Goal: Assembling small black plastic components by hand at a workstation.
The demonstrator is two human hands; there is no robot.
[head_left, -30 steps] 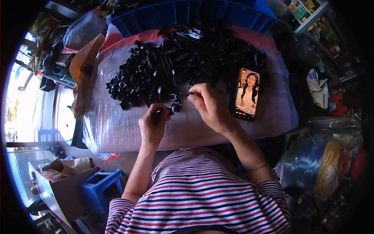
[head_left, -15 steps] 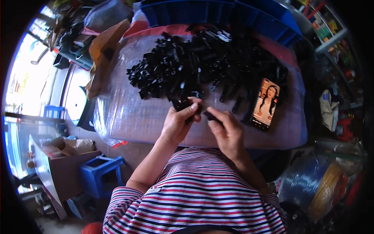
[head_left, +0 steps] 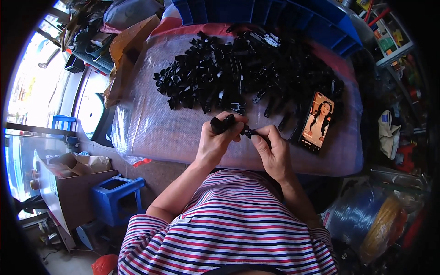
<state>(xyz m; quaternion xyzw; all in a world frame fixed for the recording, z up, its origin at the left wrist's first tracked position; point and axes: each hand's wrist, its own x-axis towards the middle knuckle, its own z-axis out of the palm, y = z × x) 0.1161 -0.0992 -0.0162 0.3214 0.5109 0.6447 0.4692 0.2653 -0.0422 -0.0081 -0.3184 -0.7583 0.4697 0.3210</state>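
My left hand [head_left: 213,145] is closed around several glossy black plastic pieces [head_left: 222,124], whose ends stick out above the fingers. Between my two hands runs a short, narrow black strip [head_left: 248,131]; small openings show in it. My right hand [head_left: 276,156] pinches its right end with thumb and forefinger, and the left fingertips touch its other end. Just beyond my hands spreads a wide heap of similar black pieces [head_left: 201,75], some of them long and flat. Their exact kind cannot be made out.
The heap lies on a plastic-wrapped surface [head_left: 142,133]. A lit phone [head_left: 317,121] stands at the right, a blue crate [head_left: 220,13] behind the heap. Left of me are a blue stool [head_left: 114,189] and a carton [head_left: 85,192]. Wrapped spools [head_left: 362,224] lie at lower right.
The black pieces in my left hand now point up and show more plainly. The strip in my right hand has come up against the left fingertips. The view has shifted slightly.
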